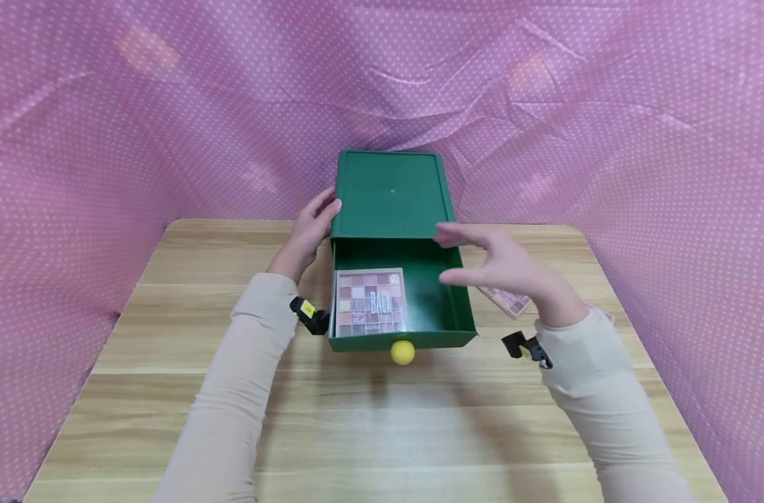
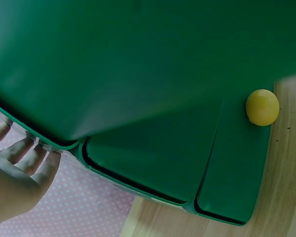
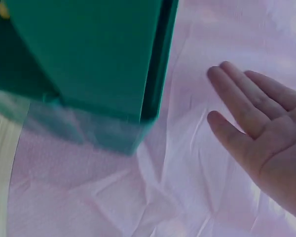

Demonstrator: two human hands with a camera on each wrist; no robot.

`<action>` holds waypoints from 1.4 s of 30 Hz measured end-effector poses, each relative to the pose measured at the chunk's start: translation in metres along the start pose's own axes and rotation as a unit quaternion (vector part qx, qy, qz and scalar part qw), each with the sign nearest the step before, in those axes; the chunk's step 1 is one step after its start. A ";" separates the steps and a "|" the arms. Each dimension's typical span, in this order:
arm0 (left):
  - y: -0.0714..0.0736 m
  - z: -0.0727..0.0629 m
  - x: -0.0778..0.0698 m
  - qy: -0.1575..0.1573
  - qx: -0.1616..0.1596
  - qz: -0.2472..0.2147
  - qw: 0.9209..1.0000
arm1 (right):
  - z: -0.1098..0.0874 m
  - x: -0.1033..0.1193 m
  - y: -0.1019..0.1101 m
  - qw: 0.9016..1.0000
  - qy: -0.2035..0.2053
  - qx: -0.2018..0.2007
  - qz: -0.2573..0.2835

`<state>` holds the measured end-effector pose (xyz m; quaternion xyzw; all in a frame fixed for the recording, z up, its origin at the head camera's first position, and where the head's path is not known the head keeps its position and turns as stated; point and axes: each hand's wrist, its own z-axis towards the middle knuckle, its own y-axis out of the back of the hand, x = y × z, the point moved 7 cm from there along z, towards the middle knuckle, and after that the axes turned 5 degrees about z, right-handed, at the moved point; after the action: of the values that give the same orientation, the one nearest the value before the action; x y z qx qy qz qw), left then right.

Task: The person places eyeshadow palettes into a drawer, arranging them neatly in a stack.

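A green drawer cabinet stands toward the back of the table, its top drawer pulled out. Inside the drawer, at the left, lies an eyeshadow palette printed "BACK". My left hand rests with its fingers along the cabinet's left side; the left wrist view shows those fingers fairly straight. Over the drawer's right edge hovers my right hand, thumb and fingers spread, holding nothing. Below it, right of the drawer, a second palette lies on the table, partly hidden by that hand.
A yellow ball knob sticks out from the drawer's front. Lower drawers show in the left wrist view, one with its own yellow knob. Pink dotted cloth hangs around the wooden table on the back and both sides.
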<state>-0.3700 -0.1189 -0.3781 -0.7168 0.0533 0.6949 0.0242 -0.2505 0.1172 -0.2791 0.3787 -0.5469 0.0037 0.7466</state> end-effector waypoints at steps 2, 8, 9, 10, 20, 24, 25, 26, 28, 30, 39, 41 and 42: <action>0.000 -0.001 0.000 0.001 -0.001 0.000 1.000 | -0.003 -0.006 0.017 0.998 0.015 -0.051 0.027; -0.001 -0.004 0.000 -0.002 0.000 0.001 1.000 | -0.015 -0.037 0.069 0.957 0.049 -0.280 0.050; -0.001 -0.005 0.000 -0.002 0.000 0.002 1.000 | -0.019 -0.044 0.076 0.947 0.046 -0.316 0.042; -0.002 -0.005 0.001 -0.002 -0.002 0.001 1.000 | -0.022 -0.051 0.081 0.936 0.044 -0.349 0.034; -0.002 -0.007 0.003 -0.004 -0.009 0.007 1.000 | -0.049 -0.123 0.102 0.878 -0.016 -0.475 -0.058; -0.003 -0.008 0.004 -0.001 -0.011 0.009 1.000 | -0.056 -0.143 0.101 0.874 -0.035 -0.479 -0.072; -0.003 -0.008 0.004 -0.002 -0.011 0.008 1.000 | -0.058 -0.147 0.101 0.874 -0.042 -0.478 -0.073; -0.003 -0.008 0.004 -0.002 -0.011 0.006 1.000 | -0.059 -0.151 0.100 0.875 -0.051 -0.476 -0.072; -0.003 -0.009 0.004 -0.003 -0.014 0.005 1.000 | -0.061 -0.161 0.098 0.879 -0.076 -0.465 -0.067; -0.003 -0.010 0.004 -0.003 -0.015 0.003 1.000 | -0.064 -0.173 0.096 0.885 -0.110 -0.448 -0.057; -0.005 -0.012 0.003 -0.009 -0.014 -0.004 1.000 | -0.079 -0.221 0.079 0.903 -0.254 -0.345 -0.037; -0.005 -0.012 0.003 -0.011 -0.015 -0.004 1.000 | -0.081 -0.228 0.076 0.906 -0.267 -0.325 -0.040; -0.004 -0.012 0.003 -0.011 -0.016 -0.002 1.000 | -0.081 -0.231 0.074 0.909 -0.272 -0.314 -0.039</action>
<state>-0.3572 -0.1160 -0.3806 -0.7097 0.0405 0.7031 0.0153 -0.3083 0.3106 -0.4365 0.1318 -0.6863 -0.3007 0.6490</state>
